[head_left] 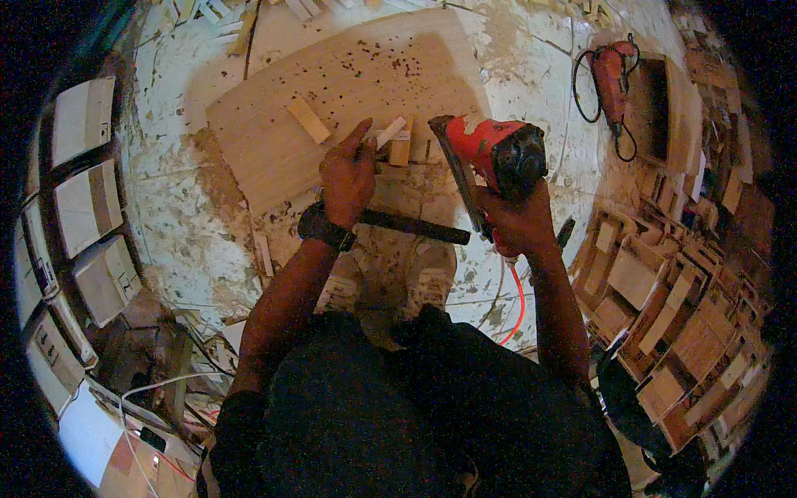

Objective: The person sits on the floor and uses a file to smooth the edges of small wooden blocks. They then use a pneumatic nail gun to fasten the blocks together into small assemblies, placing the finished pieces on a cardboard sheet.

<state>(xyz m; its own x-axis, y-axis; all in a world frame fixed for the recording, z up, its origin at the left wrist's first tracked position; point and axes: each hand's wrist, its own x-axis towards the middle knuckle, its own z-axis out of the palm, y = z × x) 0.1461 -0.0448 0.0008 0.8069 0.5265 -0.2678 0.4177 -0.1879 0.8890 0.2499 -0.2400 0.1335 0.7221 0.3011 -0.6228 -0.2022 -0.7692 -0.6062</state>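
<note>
My right hand (520, 217) is wrapped round the grip of a red and black nail gun (490, 143). A red air hose (520, 300) runs down from the tool. My left hand (349, 176) is over the near part of a broad wooden panel (274, 108), thumb and forefinger closed at the end of a small pale wood strip (390, 133). Beside that strip lies a short wood block (401, 148); a flat wood strip (310, 121) rests farther left on the panel. A black bar (419, 227) extends right from my left wrist, its other end hidden.
Dark specks cover the panel's far part. On the right are a red corded power tool (611, 79), an open wooden box (656, 108) and stacked wooden frames (664, 299). Pale panels (87, 203) stand along the left. A white cable (166, 380) lies at lower left.
</note>
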